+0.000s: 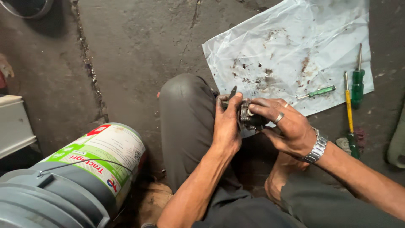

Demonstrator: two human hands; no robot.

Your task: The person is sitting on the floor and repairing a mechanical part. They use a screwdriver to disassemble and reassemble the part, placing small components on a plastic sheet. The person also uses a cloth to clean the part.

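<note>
Here, both hands grip a small dark metal part (249, 117) above the person's bent knee (185, 109), over the concrete floor (139, 46). The left hand (228, 124) wraps its near side, thumb on top, and also pinches a thin dark tool (232, 92) that sticks upward. The right hand (287, 126), with a ring and a metal wristwatch (316, 147), closes its fingers over the far side. A crumpled plastic sheet (295, 38) lies on the floor just beyond the hands, stained with grime. A short green screwdriver (317, 92) rests on the sheet; a long yellow-shafted screwdriver (348, 109) and another green-handled one (357, 82) lie at its right edge. A grey drum with a green-and-white label (84, 169) lies on its side near the left.
</note>
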